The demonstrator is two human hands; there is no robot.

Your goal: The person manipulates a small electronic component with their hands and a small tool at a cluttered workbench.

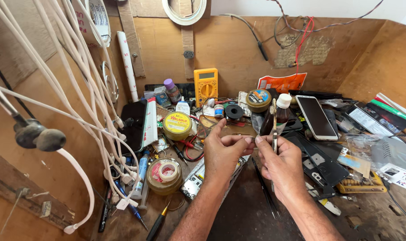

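Observation:
My left hand [224,151] and my right hand [281,166] meet fingertip to fingertip above the middle of the bench. Between the thumbs and forefingers they pinch a small part [253,139], too small to identify. In my right hand a thin metal tool [274,122] also stands upright, its tip rising in front of a brown bottle with a white cap [282,112]. On the dark mat below my hands lie black tweezers [266,193]. A bare circuit board [193,184] sits just left of my left wrist.
The wooden bench is crowded: a yellow multimeter [206,85] at the back, a yellow tin [177,125], a tape roll in a round tub [165,175], a white smartphone [316,117] and black phone parts [321,163] on the right. White cables [84,96] hang at left.

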